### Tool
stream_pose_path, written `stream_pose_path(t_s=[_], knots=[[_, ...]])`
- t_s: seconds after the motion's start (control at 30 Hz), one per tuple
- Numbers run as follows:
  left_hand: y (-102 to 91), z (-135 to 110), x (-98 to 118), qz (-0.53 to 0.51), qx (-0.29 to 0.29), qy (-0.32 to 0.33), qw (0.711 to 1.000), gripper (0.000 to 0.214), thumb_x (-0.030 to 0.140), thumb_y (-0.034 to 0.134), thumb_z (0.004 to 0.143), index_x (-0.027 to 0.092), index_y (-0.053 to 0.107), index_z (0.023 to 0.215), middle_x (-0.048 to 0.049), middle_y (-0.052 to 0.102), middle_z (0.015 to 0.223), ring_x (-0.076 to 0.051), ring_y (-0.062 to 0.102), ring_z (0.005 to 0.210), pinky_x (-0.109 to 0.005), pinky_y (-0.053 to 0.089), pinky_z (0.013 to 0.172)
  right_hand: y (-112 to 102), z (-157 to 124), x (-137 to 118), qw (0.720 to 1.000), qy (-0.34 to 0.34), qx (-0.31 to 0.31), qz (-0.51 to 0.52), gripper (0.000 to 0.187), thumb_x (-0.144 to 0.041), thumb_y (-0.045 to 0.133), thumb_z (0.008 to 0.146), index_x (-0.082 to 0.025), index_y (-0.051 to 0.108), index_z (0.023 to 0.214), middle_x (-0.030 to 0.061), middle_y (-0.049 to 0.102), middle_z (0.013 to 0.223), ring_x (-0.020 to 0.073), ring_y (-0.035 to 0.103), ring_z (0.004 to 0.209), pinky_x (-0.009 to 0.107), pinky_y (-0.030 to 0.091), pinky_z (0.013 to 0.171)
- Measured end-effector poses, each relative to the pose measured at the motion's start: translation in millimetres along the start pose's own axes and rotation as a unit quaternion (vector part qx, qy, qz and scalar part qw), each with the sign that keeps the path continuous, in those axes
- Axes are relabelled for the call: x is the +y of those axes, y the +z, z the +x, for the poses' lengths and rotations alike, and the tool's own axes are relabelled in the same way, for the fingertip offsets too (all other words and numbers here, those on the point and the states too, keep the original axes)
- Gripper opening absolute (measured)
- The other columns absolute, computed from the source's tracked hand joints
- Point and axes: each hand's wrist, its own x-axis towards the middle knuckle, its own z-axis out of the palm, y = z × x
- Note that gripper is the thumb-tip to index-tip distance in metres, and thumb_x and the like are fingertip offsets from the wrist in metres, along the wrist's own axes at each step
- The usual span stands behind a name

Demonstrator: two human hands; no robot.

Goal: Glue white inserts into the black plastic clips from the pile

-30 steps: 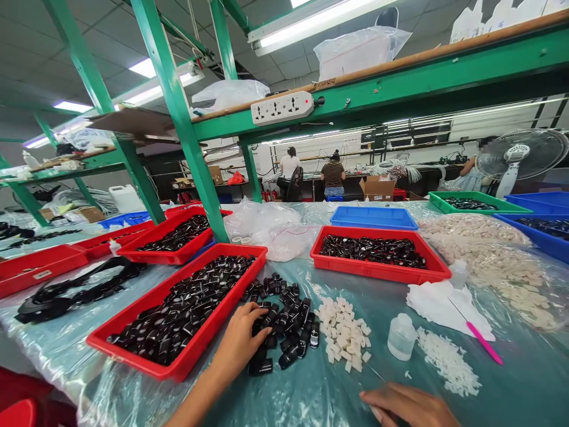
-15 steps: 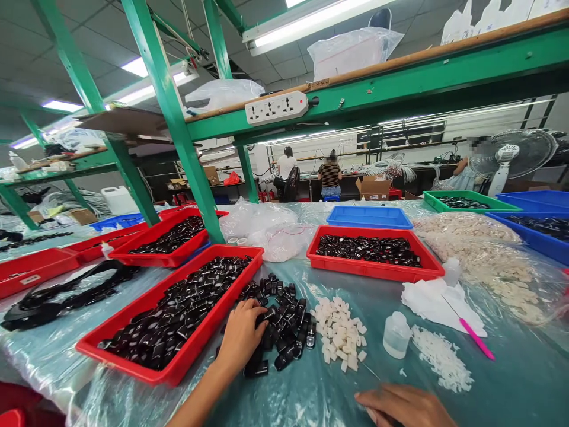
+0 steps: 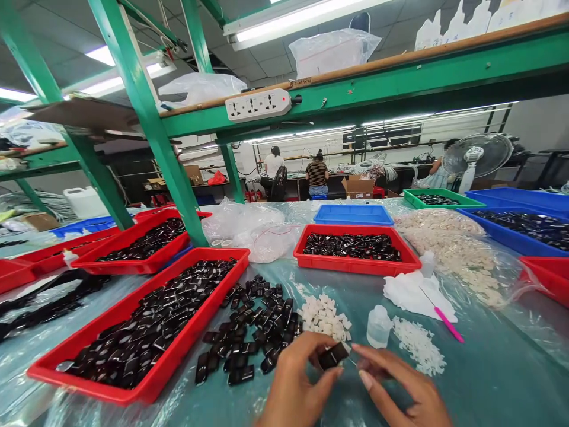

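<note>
My left hand (image 3: 302, 379) pinches a small glossy black rectangular plastic piece (image 3: 333, 356) between thumb and fingers. Close against the piece's right end is my right hand (image 3: 395, 379), its thumb and fingers closed on a thin needle-like tool (image 3: 354, 361), mostly hidden. To the left of my hands, similar black pieces (image 3: 240, 375) lie loose in a spread pile. A heap of small cream-coloured blocks (image 3: 324, 314) sits just beyond my fingertips. Right of it stand a small clear bottle (image 3: 378, 328) and a scatter of tiny white bits (image 3: 418, 345).
A red tray (image 3: 146, 388) full of black pieces lies at the left; another red tray (image 3: 355, 264) stands behind the heap. A pink-handled pick (image 3: 448, 324) rests on white tissue (image 3: 406, 290). A green shelf frame (image 3: 400, 77) crosses overhead. People sit working in the background.
My left hand has left the black pile and moved right, now holding one piece. My right hand has risen to meet it. The view has shifted right; the loose pieces are more spread out.
</note>
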Motion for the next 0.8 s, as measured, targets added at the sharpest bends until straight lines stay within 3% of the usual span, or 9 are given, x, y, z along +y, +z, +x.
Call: stream_pose_path(t_s=[0.2,0.6,0.8], knots=[[20.0,0.3,8.0,-0.067,-0.013,0.014,0.998,0.02,0.013,0.07,0.066,0.019,0.068,0.085,-0.0042,0.07,0.074,-0.017,0.059,0.062,-0.025,0.049,0.058,-4.4,7.6,0.5,0.997,0.028,0.055,0.034,0.015,-0.033,0.068,0.073,-0.028,0.076,0.084,0.0025,0.074,0.08,0.0176,0.068,0.074,0.02,0.053,0.063],[24.9,-2.3,0.1,-0.086,-0.028,0.039,0.995,0.037,0.009,0.073,0.063,0.02,0.067,0.098,-0.0048,0.071,0.086,-0.016,0.06,0.067,-0.028,0.051,0.066,-3.6,7.0,8.5,0.992,0.095,0.046,0.071,0.021,-0.034,0.066,0.074,-0.031,0.075,0.093,0.0031,0.072,0.084,0.0184,0.066,0.076,0.021,0.052,0.063],[30.4,-3.7,-6.2,-0.162,-0.029,-0.002,0.986,0.038,0.007,0.07,0.064,0.02,0.066,0.1,-0.0039,0.069,0.087,-0.014,0.059,0.064,-0.024,0.051,0.062,-3.3,7.0,7.8,0.99,0.105,0.043,0.089,0.021,-0.033,0.066,0.074,-0.032,0.075,0.094,0.0024,0.07,0.081,0.0184,0.065,0.076,0.022,0.052,0.064]])
